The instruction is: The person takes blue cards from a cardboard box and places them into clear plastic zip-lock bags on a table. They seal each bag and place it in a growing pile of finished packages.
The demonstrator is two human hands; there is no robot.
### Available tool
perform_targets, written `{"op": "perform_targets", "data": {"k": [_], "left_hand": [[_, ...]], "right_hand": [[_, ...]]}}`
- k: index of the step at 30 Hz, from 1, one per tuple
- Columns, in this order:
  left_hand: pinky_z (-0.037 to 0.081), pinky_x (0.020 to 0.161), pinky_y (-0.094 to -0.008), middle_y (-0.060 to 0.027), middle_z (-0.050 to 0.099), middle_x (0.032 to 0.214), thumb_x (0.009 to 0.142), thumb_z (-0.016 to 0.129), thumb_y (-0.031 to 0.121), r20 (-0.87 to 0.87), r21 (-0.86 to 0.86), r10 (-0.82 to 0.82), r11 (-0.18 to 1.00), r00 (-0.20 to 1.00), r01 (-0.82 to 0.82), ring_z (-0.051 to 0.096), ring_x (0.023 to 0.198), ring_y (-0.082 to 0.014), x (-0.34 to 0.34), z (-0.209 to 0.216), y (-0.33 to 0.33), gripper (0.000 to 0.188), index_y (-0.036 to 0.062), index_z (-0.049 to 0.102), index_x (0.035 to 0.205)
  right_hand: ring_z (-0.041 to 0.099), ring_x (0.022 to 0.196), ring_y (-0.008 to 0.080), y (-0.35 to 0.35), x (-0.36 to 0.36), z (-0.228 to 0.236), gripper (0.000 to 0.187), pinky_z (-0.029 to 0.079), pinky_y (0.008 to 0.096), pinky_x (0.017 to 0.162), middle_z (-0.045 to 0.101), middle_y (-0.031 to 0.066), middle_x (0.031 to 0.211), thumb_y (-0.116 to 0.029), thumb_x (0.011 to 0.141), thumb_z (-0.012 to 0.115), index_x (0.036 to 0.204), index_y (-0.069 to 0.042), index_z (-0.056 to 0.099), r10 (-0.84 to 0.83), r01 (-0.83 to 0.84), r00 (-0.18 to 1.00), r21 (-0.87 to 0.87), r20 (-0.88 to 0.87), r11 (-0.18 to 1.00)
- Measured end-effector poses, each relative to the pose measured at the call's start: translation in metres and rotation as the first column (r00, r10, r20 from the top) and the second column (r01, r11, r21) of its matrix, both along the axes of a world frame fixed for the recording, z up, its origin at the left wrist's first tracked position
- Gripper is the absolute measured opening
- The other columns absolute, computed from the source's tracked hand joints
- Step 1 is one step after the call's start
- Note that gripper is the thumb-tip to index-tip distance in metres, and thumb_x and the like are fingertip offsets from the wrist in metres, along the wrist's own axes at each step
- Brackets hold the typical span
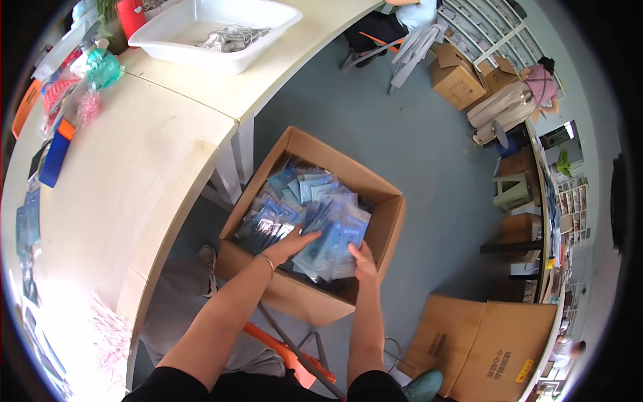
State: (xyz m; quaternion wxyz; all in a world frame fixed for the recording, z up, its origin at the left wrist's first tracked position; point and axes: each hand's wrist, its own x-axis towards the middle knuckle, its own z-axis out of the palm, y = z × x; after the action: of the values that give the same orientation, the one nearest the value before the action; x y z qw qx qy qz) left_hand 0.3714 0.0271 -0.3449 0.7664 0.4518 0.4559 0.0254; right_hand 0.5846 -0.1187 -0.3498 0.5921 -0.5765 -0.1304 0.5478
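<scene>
Together, left hand and right hand hold packets, long axes seemingly forward-right

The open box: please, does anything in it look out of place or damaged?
The packets in the box lie at mixed angles, some overlapping, which looks untidy; no clear damage or spill shows.

Inside the open carton, heaped blue packets hide its floor, and print on the held packets is too blurred to read. The right hand has most of its fingers hidden behind them. Above and left of the carton, silvery pieces in a white tub are too small to identify; above and right of it, a seated person is cut off by the top edge. Below the carton, the lower edge cuts off both black sleeves.
</scene>
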Motion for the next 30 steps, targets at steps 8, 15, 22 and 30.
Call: {"op": "perform_targets", "data": {"k": [8,15,22,30], "left_hand": [[0.049,0.096,-0.0426,-0.0270,0.059,0.129,0.088,0.071,0.038,-0.293,0.541,0.170,0.841,0.941,0.017,0.061,0.115,-0.0375,-0.099,-0.074,-0.002,0.074,-0.0015,0.040,0.144],[0.052,0.082,-0.0322,-0.0138,0.068,0.108,0.091,0.068,0.017,0.007,0.371,0.259,0.896,0.966,-0.243,0.066,0.098,-0.0204,-0.153,-0.010,-0.043,0.052,0.0028,0.049,0.138],[0.048,0.095,-0.0314,-0.0120,0.069,0.112,0.090,0.067,0.007,-0.134,0.572,0.236,0.811,0.962,-0.119,0.064,0.108,-0.0191,-0.232,0.139,-0.077,0.038,0.0011,0.059,0.127],[0.052,0.086,-0.0398,-0.0184,0.070,0.106,0.081,0.070,0.004,-0.362,0.782,0.156,0.588,0.919,0.209,0.067,0.100,-0.0351,-0.273,0.142,-0.111,0.029,0.0009,0.068,0.110]], "right_hand": [[0.052,0.128,0.0347,-0.042,0.003,-0.175,0.102,0.043,0.0476,0.104,0.053,0.0208,0.140,-0.053,0.070,0.084,0.147,-0.003,0.039,0.355,0.123,0.795,-0.704,0.492,0.700],[0.024,0.144,0.0444,0.036,-0.044,-0.170,0.107,0.035,0.0621,0.108,0.021,0.0180,0.161,-0.050,0.070,0.084,0.156,-0.025,0.024,0.653,0.105,0.479,-0.776,0.587,0.621],[0.014,0.149,0.0420,0.091,-0.008,-0.174,0.104,0.027,0.0685,0.109,0.009,0.0161,0.165,-0.064,0.073,0.076,0.157,-0.037,0.020,0.669,0.179,0.489,-0.815,0.559,0.551],[0.047,0.133,0.0413,0.132,-0.068,-0.212,0.076,0.035,0.0479,0.111,0.047,0.0246,0.145,-0.061,0.080,0.070,0.138,-0.014,0.055,0.509,-0.117,0.303,-0.499,0.805,0.859]]}}
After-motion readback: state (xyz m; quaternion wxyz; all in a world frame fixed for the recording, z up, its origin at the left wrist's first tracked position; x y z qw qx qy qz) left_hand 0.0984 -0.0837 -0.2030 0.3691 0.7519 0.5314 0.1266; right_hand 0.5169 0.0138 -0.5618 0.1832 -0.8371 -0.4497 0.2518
